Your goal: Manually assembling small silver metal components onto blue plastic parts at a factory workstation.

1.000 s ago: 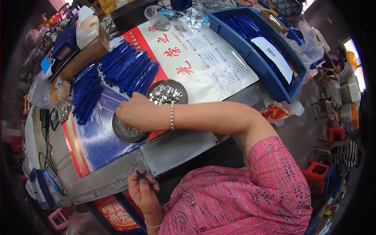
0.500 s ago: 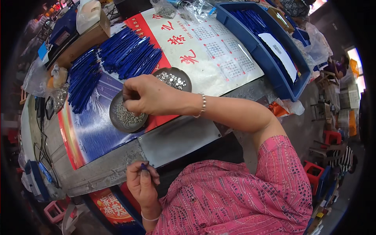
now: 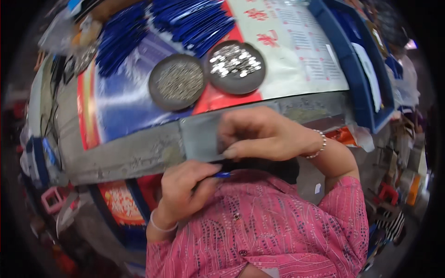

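Note:
My left hand (image 3: 185, 187) is closed around a small blue pen part (image 3: 223, 174) just below the table edge, near my chest. My right hand (image 3: 259, 134) is right above it at the table's front edge, fingers pinched together close to the blue part's tip; whatever it pinches is too small to see. Behind them on the table sit two round dark dishes: the left dish (image 3: 177, 82) holds fine thin metal pieces, the right dish (image 3: 235, 66) holds shiny silver bits.
Piles of blue pen bodies (image 3: 194, 23) lie at the back on a printed red, blue and white sheet (image 3: 125, 106). A blue bin (image 3: 357, 69) stands at the right. Red stools (image 3: 387, 194) and clutter are on the floor.
My right hand left the left dish and came back to the table's front edge, meeting my left hand. My head has tilted, so the table sits higher in view.

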Motion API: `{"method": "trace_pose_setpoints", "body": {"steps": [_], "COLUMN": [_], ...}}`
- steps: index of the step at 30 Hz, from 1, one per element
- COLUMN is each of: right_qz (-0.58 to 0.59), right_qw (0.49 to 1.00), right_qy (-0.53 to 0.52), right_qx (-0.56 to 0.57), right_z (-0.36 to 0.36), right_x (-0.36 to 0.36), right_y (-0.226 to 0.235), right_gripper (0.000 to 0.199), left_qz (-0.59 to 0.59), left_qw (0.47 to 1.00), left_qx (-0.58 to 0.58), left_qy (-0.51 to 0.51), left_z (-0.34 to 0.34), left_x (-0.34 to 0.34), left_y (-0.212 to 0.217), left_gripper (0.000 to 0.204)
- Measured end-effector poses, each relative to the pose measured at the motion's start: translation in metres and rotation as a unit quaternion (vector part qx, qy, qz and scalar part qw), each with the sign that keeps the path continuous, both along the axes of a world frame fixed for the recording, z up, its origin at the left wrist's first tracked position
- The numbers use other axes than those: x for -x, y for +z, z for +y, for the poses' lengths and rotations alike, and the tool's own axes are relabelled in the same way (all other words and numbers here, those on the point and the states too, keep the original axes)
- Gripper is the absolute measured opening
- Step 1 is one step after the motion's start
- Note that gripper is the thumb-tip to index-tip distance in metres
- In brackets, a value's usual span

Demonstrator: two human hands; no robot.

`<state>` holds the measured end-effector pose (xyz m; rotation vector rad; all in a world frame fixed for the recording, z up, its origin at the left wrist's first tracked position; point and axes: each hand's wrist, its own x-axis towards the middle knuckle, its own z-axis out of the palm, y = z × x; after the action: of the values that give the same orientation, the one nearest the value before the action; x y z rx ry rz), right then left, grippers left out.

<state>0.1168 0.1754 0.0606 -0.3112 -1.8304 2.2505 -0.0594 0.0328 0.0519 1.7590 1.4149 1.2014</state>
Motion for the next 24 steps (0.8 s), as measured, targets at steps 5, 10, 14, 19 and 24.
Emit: {"method": "trace_pose_setpoints", "body": {"steps": [5, 10, 14, 19, 24], "right_qz": [-0.023, 0.013, 0.017, -0.041, -0.021], "right_qw": [0.985, 0.983, 0.983, 0.985, 0.989], "right_qy": [0.003, 0.022, 0.044, 0.098, 0.115], "right_qx": [0.171, 0.183, 0.179, 0.136, 0.088], "right_z": [-0.007, -0.015, -0.014, -0.012, -0.012], "right_x": [-0.001, 0.004, 0.007, 0.01, 0.011], "right_y": [0.005, -0.005, -0.004, -0.003, -0.008], "right_gripper": [0.012, 0.016, 0.017, 0.018, 0.016], "left_qz": [0.054, 0.147, 0.226, 0.238, 0.224], "left_qw": [0.993, 0.979, 0.954, 0.94, 0.947], "left_qx": [-0.081, -0.129, -0.174, -0.233, -0.215], "left_qy": [-0.072, -0.064, -0.092, -0.076, -0.08], "left_z": [0.006, -0.002, -0.004, -0.002, -0.001], "left_x": [0.003, 0.007, 0.013, 0.013, 0.014], "left_y": [0.002, 0.008, 0.012, 0.004, 0.002], "left_gripper": [0.024, 0.025, 0.026, 0.02, 0.021]}}
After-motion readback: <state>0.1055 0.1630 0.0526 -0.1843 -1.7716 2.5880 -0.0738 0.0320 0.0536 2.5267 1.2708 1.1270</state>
